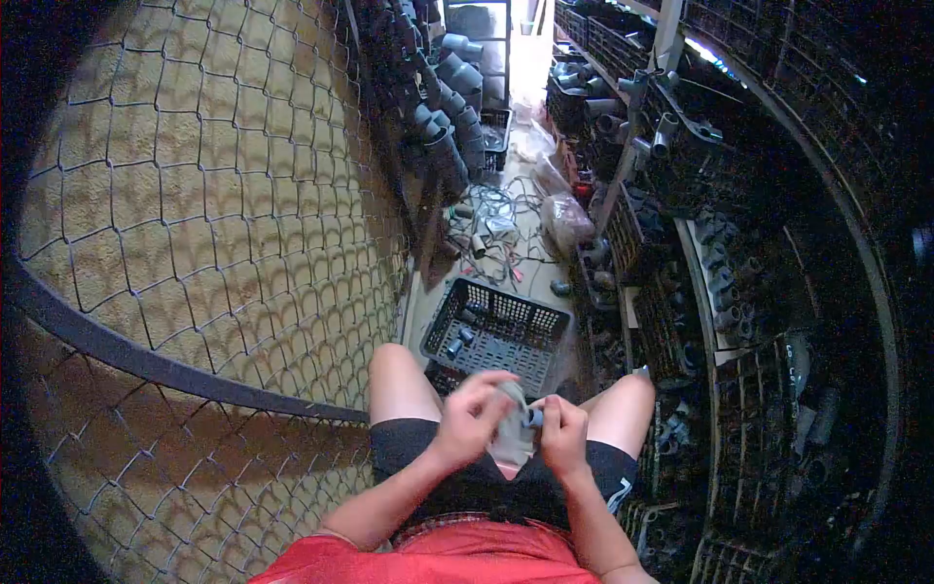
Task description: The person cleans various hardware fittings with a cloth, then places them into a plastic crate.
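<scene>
Just above my lap, my left hand (471, 420) has its fingers curled round a pale grey cloth (512, 444), whose lower end hangs down between my thighs. Pinched in my right hand (562, 435) is a small grey-blue pipe fitting (534, 417), its near side against the cloth. Motion blurs the left fingers a little, and part of the fitting is hidden by the fingers. On the floor beyond my knees stands a black plastic crate (561, 317) with a few grey pipe fittings (457, 345) lying in it.
A chain-link fence (224, 185) runs close along my left. Shelves of black crates (671, 321) full of fittings line the right. Large grey pipe fittings (455, 83) are stacked at the far left. Cables (506, 219) and a plastic bag (566, 219) lie on the floor beyond the crate.
</scene>
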The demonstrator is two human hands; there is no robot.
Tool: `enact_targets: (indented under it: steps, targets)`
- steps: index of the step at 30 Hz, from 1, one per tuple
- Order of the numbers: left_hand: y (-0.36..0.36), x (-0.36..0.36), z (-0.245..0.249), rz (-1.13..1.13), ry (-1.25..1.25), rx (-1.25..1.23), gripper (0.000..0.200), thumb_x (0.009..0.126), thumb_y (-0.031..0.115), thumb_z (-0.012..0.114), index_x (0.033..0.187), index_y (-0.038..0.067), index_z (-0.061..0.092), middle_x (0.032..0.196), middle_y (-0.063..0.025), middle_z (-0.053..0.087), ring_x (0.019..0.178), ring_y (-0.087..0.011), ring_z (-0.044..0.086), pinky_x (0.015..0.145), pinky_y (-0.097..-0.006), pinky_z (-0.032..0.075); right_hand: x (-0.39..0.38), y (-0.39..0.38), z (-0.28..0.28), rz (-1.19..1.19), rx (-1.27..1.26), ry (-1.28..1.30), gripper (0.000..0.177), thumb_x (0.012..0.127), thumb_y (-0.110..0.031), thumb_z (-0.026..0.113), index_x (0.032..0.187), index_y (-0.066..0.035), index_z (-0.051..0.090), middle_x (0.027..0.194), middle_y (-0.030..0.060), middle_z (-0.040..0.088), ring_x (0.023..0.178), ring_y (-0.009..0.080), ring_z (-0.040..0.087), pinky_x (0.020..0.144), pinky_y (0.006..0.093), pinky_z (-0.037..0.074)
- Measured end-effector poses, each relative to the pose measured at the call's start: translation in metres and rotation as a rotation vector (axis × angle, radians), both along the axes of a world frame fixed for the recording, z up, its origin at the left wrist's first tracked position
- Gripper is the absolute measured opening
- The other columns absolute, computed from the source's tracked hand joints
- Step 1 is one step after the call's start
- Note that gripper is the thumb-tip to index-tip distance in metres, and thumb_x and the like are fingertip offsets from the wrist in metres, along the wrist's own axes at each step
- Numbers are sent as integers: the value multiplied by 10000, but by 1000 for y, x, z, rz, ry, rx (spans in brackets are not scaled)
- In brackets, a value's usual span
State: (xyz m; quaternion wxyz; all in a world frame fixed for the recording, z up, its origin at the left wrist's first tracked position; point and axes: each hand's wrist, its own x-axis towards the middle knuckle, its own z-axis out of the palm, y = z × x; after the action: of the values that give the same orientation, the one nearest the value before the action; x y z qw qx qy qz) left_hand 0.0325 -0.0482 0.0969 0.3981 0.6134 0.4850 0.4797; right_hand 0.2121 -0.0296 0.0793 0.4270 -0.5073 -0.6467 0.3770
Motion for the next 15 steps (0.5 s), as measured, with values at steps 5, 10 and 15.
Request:
enact_targets:
  steps: [5,10,15]
  targets:
    - [5,-9,9,274,429,199,166,811,64,676,961,-5,660,1125,-172,591,1002,-343,579,847,-417,474,5,6,-11,40,-277,174,421,1035,-246,403,803,6,648,668,13,585,573,69,503,509,246,416]
    - [-4,4,-1,76,334,140,192,786,96,720,946,5,667,970,-163,632,891,-336,614,787,-395,504,3,1,-26,77,-405,252,335,1006,-225,456,928,35,653,643,9,582,522,70,486,473,267,375]
    - [-10,14,3,-61,413,195,314,781,163,747,1056,31,670,1106,-167,608,1045,-345,567,929,-449,442,2,5,-39,18,-289,229,335,1017,-210,431,974,39,650,706,32,627,608,97,548,550,284,435]
